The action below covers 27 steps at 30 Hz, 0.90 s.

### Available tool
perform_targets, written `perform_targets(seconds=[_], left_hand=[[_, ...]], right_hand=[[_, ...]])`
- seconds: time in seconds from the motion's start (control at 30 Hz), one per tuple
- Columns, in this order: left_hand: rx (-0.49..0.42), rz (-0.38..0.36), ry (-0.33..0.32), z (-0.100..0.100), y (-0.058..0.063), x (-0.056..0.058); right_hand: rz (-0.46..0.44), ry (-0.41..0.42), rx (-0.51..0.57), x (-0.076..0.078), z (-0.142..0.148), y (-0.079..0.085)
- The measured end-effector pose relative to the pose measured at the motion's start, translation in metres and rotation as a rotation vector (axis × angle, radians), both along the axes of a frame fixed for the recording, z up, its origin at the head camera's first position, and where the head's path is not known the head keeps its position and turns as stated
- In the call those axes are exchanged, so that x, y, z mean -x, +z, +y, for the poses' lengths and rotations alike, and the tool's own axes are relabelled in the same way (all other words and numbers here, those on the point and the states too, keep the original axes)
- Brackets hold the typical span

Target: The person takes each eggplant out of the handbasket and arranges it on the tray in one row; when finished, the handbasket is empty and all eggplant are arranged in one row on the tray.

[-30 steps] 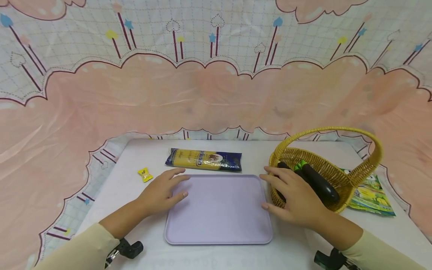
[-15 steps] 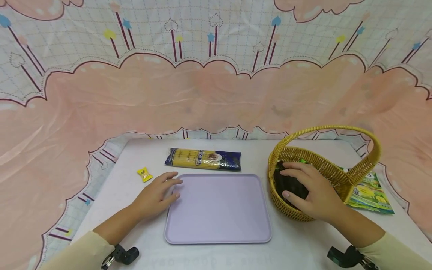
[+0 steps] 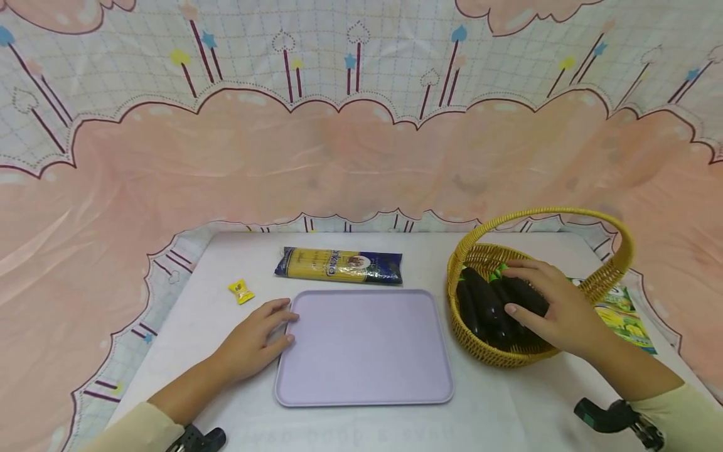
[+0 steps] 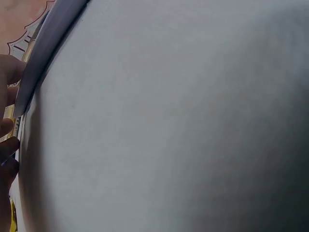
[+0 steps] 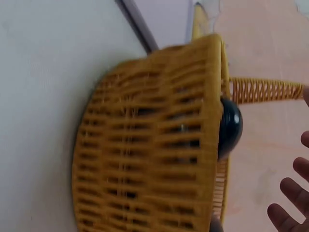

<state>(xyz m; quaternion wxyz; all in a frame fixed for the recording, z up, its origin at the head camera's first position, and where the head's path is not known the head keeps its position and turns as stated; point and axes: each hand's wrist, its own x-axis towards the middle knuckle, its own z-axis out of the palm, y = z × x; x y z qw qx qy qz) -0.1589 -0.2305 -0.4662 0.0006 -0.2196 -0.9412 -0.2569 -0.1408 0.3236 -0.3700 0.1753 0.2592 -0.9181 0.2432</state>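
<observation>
A yellow wicker basket [image 3: 488, 356] with a tall handle holds several dark eggplants [image 3: 484, 302]. Over its right side hovers my right hand [image 3: 562, 314], fingers spread and partly covering an eggplant. The right wrist view shows these fingers [image 5: 294, 193] above the basket rim, apart from the eggplant end [image 5: 231, 128]. At the left edge of a lilac tray [image 3: 364, 351] is my left hand [image 3: 251, 345], its fingers loosely bent. In the left wrist view its fingertips [image 4: 10, 147] are beside the tray edge [image 4: 41, 53]; whether they press on it I cannot tell.
A yellow and blue pasta packet [image 3: 339, 266] lies behind the tray. To the left is a small yellow wrapped candy [image 3: 241, 291]. Green and yellow packets [image 3: 627, 317] lie right of the basket, partly hidden. A patterned cloth [image 3: 361, 163] hangs behind the white table.
My right hand has moved right, from beside the tray to over the basket's right side, uncovering eggplants. My left hand has drawn back left to the tray's edge.
</observation>
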Motion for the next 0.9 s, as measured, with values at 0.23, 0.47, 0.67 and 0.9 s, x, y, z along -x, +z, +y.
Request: perform_targets(seconds=[0.23, 0.47, 0.67, 0.9], left_hand=[[0.008, 0.012, -0.003, -0.001, -0.002, -0.005], [-0.005, 0.033, -0.007, -0.001, -0.001, -0.009], [0.009, 0.025, -0.007, -0.001, -0.001, -0.009], [0.033, 0.0, 0.0, -0.002, -0.003, -0.007]], right_hand=[[-0.021, 0.006, -0.045, 0.008, 0.017, 0.0], [-0.18, -0.033, 0.004, 0.019, 0.033, -0.002], [-0.307, -0.063, -0.033, 0.027, 0.046, -0.002], [-0.465, -0.083, -0.111, 0.038, 0.053, -0.001]])
